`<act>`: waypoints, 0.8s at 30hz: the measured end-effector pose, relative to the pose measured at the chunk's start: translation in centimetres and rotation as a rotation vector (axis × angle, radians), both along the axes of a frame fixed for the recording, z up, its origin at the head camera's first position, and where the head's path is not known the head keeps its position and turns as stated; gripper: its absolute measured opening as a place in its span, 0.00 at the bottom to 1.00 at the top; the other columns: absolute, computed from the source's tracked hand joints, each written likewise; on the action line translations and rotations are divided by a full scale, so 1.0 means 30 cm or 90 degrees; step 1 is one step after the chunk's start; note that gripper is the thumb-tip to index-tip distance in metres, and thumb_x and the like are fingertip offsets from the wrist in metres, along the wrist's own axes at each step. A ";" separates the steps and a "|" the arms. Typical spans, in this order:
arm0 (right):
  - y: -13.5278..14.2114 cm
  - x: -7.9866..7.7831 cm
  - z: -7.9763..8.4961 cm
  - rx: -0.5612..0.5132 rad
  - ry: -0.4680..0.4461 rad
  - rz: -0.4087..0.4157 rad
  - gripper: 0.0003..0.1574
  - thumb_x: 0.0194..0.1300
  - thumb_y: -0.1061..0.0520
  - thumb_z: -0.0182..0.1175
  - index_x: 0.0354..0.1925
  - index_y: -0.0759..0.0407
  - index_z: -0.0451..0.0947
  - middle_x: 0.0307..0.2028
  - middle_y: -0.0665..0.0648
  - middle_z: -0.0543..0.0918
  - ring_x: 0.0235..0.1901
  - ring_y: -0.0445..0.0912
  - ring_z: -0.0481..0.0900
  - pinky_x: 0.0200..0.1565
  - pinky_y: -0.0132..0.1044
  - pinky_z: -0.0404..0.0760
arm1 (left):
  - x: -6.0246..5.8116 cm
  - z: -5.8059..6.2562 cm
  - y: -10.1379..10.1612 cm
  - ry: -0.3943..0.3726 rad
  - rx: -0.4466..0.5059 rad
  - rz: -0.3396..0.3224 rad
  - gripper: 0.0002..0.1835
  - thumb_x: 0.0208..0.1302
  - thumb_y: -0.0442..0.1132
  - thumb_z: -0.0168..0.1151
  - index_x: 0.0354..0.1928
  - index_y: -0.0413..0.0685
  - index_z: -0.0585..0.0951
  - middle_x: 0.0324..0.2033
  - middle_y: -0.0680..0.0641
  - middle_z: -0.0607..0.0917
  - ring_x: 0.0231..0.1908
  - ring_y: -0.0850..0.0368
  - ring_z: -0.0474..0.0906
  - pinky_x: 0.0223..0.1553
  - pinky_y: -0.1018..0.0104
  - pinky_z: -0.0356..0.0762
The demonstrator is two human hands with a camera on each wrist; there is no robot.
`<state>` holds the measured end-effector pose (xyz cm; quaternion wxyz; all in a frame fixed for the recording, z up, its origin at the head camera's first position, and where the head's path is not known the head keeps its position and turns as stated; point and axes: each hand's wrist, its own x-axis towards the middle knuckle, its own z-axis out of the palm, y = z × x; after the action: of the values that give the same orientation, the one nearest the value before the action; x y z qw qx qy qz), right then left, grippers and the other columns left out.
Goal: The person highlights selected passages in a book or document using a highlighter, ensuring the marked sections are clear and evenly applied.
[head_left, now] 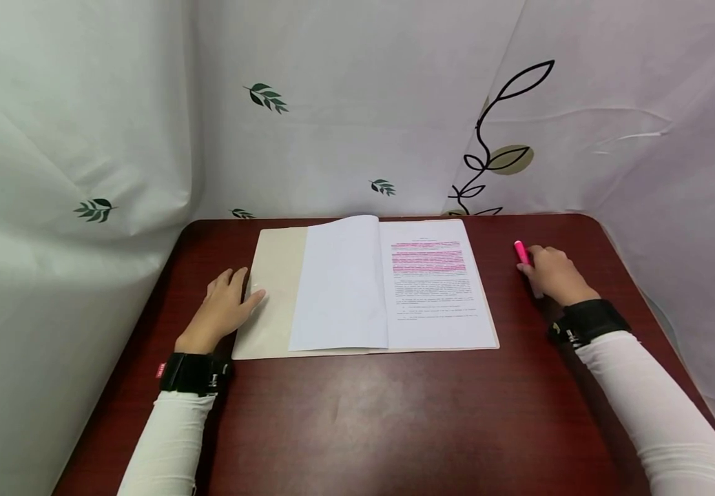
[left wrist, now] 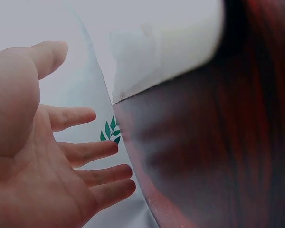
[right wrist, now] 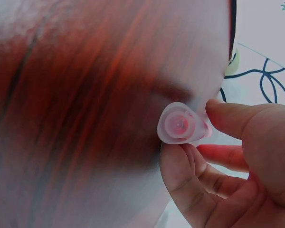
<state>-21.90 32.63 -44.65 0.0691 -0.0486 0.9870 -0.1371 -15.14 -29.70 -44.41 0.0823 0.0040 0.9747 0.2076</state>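
Note:
In the head view, my right hand (head_left: 556,275) holds a pink highlighter (head_left: 521,252) at the right of the table. The right wrist view shows the highlighter (right wrist: 179,124) end-on, between the thumb and curled fingers of the right hand (right wrist: 228,161). An open document (head_left: 432,331) lies in a cream folder (head_left: 271,275); the upper lines of its right page are marked pink, and the left page is blank. At the folder's left edge is my left hand (head_left: 224,310), fingers spread and holding nothing; the left wrist view shows the bare palm of this hand (left wrist: 47,156).
A dark red-brown table (head_left: 357,420) bears everything. Behind it and along both sides hangs a white cloth (head_left: 345,117) with leaf prints. Black bands circle both wrists, over white sleeves.

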 end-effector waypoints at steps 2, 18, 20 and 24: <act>0.000 0.004 0.004 -0.005 0.006 0.000 0.35 0.76 0.54 0.58 0.63 0.83 0.64 0.49 0.83 0.76 0.49 0.75 0.76 0.53 0.70 0.76 | 0.001 -0.002 -0.001 -0.004 0.000 0.002 0.43 0.77 0.55 0.54 0.79 0.31 0.54 0.75 0.20 0.51 0.74 0.19 0.48 0.68 0.23 0.57; -0.128 0.041 0.079 -0.206 0.134 -0.027 0.41 0.78 0.46 0.54 0.75 0.72 0.59 0.67 0.77 0.69 0.66 0.70 0.69 0.66 0.69 0.67 | 0.022 0.013 0.009 0.001 0.044 0.032 0.43 0.79 0.59 0.48 0.79 0.32 0.52 0.74 0.19 0.54 0.72 0.18 0.51 0.68 0.23 0.56; -0.145 0.046 0.073 -0.243 0.118 -0.027 0.41 0.79 0.46 0.53 0.76 0.69 0.59 0.71 0.74 0.68 0.68 0.68 0.69 0.67 0.67 0.67 | 0.022 0.013 0.012 0.003 0.051 0.039 0.43 0.79 0.58 0.48 0.79 0.32 0.52 0.74 0.19 0.55 0.72 0.18 0.51 0.68 0.23 0.56; -0.173 0.046 0.052 -0.363 0.036 -0.034 0.41 0.81 0.45 0.50 0.79 0.66 0.55 0.74 0.71 0.66 0.70 0.66 0.69 0.68 0.63 0.70 | 0.023 0.016 0.021 -0.001 0.067 0.046 0.43 0.80 0.57 0.47 0.79 0.31 0.52 0.73 0.19 0.56 0.72 0.18 0.52 0.68 0.25 0.57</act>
<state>-20.53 27.45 -43.10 0.0212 -0.0442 0.9109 -0.4097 -14.44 -29.08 -43.94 0.0753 -0.0268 0.9618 0.2617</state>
